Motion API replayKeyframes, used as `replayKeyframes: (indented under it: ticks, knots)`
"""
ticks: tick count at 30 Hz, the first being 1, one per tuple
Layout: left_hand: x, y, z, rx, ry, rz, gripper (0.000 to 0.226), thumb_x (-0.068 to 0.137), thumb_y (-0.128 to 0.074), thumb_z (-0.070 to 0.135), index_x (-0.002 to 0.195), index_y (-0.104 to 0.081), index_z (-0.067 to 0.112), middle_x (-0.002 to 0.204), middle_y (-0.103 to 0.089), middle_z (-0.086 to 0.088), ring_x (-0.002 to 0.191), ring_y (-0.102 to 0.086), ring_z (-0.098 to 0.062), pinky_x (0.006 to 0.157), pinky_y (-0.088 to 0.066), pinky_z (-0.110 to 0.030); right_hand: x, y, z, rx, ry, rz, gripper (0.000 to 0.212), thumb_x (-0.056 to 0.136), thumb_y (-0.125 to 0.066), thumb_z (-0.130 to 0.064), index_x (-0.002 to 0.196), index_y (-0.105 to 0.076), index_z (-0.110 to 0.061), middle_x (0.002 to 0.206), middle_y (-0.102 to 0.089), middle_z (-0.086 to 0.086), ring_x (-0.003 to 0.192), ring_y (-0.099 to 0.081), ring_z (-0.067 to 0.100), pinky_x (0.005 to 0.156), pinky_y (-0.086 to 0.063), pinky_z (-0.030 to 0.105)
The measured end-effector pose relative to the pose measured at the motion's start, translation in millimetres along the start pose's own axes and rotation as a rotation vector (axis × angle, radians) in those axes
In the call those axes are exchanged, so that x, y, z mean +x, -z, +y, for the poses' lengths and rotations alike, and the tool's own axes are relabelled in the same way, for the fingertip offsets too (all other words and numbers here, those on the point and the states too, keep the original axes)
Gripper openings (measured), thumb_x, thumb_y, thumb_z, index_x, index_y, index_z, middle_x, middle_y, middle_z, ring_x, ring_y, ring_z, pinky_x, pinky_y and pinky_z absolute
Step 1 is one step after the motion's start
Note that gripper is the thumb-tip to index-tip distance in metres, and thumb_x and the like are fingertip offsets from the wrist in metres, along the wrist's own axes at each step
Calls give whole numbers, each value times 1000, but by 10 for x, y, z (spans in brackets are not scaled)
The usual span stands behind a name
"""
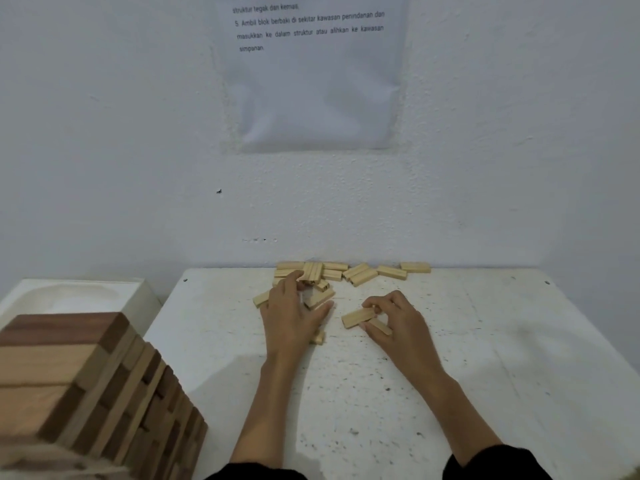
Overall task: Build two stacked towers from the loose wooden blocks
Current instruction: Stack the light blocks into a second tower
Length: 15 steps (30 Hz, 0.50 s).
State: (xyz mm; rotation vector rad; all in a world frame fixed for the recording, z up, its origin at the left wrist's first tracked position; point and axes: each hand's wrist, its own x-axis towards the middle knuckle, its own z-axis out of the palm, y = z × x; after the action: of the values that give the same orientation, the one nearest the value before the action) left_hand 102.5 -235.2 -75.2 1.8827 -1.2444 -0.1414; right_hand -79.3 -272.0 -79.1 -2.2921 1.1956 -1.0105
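White table (485,341), a block (356,317) in the right hand's (398,320) pinch

From my screen I saw the left hand (291,315) and right hand (398,318) bare, forearms (446,403) uncovered, with black sleeves (495,462) (plain fabric) ending near the elbows.

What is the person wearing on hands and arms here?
The left hand and right hand are bare: no gloves, rings or watch visible. A black left sleeve and black right sleeve show only at the bottom edge.
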Motion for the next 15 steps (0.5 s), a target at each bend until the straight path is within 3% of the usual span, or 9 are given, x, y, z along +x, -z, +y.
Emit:
replayKeyframes:
  ticks: [2,4,7,10,15]
  knots:
    - [0,7,20,25,29,-3,56,74,-77,34,124,-54,22,103,-62,6,102,-53,-18,92,-42,-44,-89,55,51,-21,-17,40,27,76,-76,-16,102,-66,-20,90,-48,-10,75,-49,3,65,-38,17]
    - [-9,19,40,-23,25,-5,44,74,-78,23,114,-60,22,90,-64,7,92,-57,-18,87,-46,-46,-174,103,86,-43,-42,59,28,77,-75,-15,103,-67,-18,92,-51,-6,80,-53,12,65,-43,21]
    - [-67,48,108,-122,-8,-2,32,75,-78,19,104,-64,21,80,-61,8,78,-58,-13,79,-51,-44,-285,166,116,-66,-68,73,29,77,-75,-14,105,-67,-15,96,-55,-4,84,-54,13,67,-43,19]
    - [-143,55,207,-121,-102,26,27,75,-77,18,99,-67,18,84,-60,8,79,-57,-13,78,-50,-45,-383,224,113,-69,-79,75,30,76,-76,-12,105,-68,-15,95,-56,-5,84,-53,11,67,-34,8]
    - [-325,-10,393,-119,-205,-40,19,76,-75,18,94,-70,19,88,-60,10,83,-57,-14,80,-48,-47,-584,328,89,-64,-70,74,32,75,-76,-11,106,-68,-16,96,-57,-5,87,-52,11,71,-32,8]
